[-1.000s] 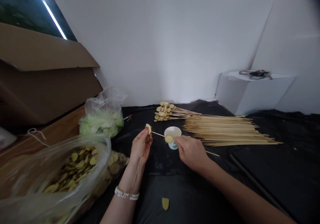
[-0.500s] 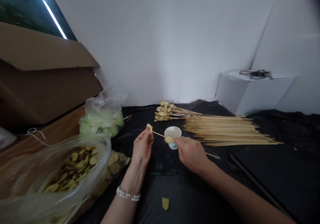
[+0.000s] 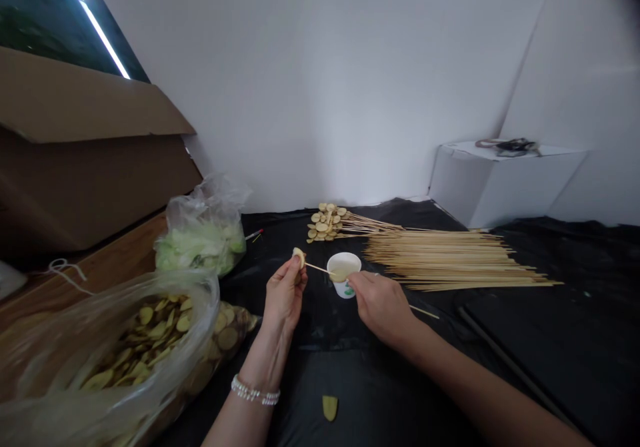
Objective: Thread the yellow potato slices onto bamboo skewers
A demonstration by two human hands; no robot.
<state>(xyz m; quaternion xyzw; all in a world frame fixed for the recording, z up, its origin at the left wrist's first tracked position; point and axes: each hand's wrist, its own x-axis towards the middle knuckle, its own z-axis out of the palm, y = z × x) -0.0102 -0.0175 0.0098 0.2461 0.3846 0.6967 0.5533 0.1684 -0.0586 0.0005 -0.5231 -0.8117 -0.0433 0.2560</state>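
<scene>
At far left we see a brown cardboard box (image 3: 75, 120), flat-sided and matt. Below it lies a clear, crinkled plastic bag (image 3: 45, 367) of round, pale-yellow potato discs. Behind that sits a smaller bag of shredded greens (image 3: 203, 244).

The left hand (image 3: 284, 297) wears a beaded bracelet (image 3: 255, 394). It pinches a potato slice (image 3: 299, 256) between thumb and fingertips, with the other fingers curled in.

The thin, straight bamboo skewer (image 3: 317, 268) is held above the black sheet (image 3: 550, 340). Its long axis slants from upper left to lower right. Its tip points left and meets the pinched slice, though we cannot tell whether it has pierced it. A threaded slice (image 3: 339, 276) sits on the shaft, in front of a white paper cup (image 3: 345, 288).

The right hand (image 3: 383, 304) is closed around the skewer, and the blunt end juts out to its right. A loose slice (image 3: 330, 407) lies on the sheet near the forearms.

Farther back we note a fan of loaded skewers (image 3: 327, 222), then a sheaf of bare sticks (image 3: 450, 260) lying roughly left to right. A white box (image 3: 500, 187) stands at right.
</scene>
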